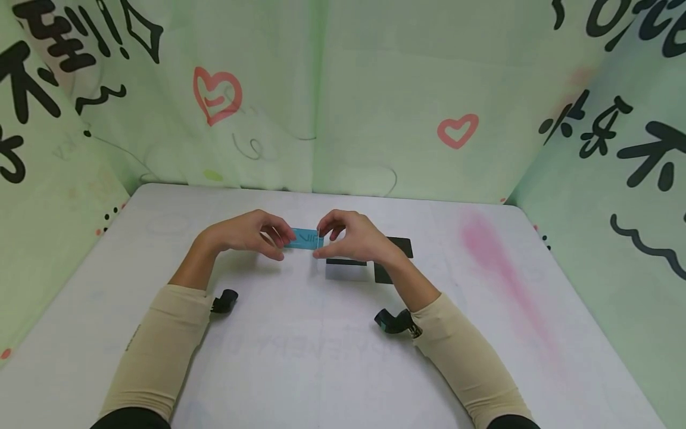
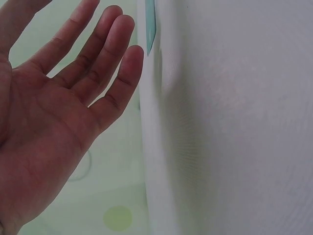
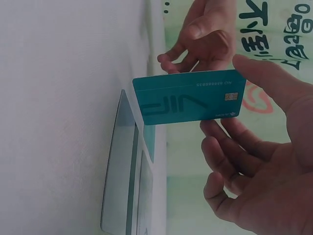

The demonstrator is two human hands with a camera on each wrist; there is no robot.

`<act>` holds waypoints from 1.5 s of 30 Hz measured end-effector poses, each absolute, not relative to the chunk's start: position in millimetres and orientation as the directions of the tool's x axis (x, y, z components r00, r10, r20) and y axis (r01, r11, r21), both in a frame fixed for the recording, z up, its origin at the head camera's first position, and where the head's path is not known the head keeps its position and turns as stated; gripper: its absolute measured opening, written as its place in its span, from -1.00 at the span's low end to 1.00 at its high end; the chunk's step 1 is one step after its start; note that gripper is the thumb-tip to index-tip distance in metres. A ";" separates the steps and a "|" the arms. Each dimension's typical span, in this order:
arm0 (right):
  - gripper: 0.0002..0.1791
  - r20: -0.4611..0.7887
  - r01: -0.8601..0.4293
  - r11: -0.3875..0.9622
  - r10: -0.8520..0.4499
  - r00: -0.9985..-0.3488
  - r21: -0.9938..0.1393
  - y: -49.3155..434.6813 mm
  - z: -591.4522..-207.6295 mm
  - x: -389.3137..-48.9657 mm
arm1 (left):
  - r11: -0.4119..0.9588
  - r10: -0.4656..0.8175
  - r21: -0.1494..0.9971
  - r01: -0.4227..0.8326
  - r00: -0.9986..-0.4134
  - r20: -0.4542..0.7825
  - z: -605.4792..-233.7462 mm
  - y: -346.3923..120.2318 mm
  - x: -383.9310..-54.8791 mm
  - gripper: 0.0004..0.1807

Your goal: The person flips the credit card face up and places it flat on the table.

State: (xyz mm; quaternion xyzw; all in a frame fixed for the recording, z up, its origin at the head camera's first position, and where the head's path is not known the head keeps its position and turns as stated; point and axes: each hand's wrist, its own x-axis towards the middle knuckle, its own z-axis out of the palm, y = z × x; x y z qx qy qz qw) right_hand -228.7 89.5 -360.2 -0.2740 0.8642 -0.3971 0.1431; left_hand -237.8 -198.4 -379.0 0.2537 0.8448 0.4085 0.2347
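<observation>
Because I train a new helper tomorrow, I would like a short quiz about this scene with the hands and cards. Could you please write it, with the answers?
1. Which hand holds the teal card by its edges?
2. True or false: the left hand also pinches this card.
3. Fill in: near one short edge, the card's face bears a small gold-coloured ____.

Key:
1. The right hand.
2. False.
3. Chip.

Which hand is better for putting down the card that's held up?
Probably the right hand: it pinches that card by opposite edges. The left hand has an empty palm.
</observation>
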 end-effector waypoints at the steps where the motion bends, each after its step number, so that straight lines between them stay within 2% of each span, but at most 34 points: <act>1: -0.50 -0.031 -0.359 0.537 -0.586 -0.810 -0.763 89.3 -360.5 -228.5 | 0.537 0.621 0.810 0.236 -0.761 -0.190 -379.1 -198.3 -237.7 -0.50; 11: -0.43 -0.030 -0.365 0.531 -0.595 -0.803 -0.765 87.5 -363.4 -228.5 | 0.524 0.632 0.817 0.240 -0.753 -0.185 -378.3 -197.2 -236.7 -0.51; 19: -0.49 -0.035 -0.386 0.548 -0.607 -0.794 -0.742 84.0 -368.9 -229.2 | 0.507 0.645 0.823 0.255 -0.746 -0.166 -377.8 -197.7 -237.7 -0.51; 29: -0.44 -0.047 -0.391 0.547 -0.622 -0.782 -0.740 82.1 -375.8 -229.1 | 0.483 0.652 0.841 0.241 -0.740 -0.162 -376.5 -198.8 -236.3 -0.49; 45: -0.38 -0.088 -0.386 0.619 -0.595 -0.799 -0.684 79.7 -382.0 -229.1 | 0.476 0.655 0.849 0.230 -0.737 -0.167 -375.9 -199.4 -236.0 -0.48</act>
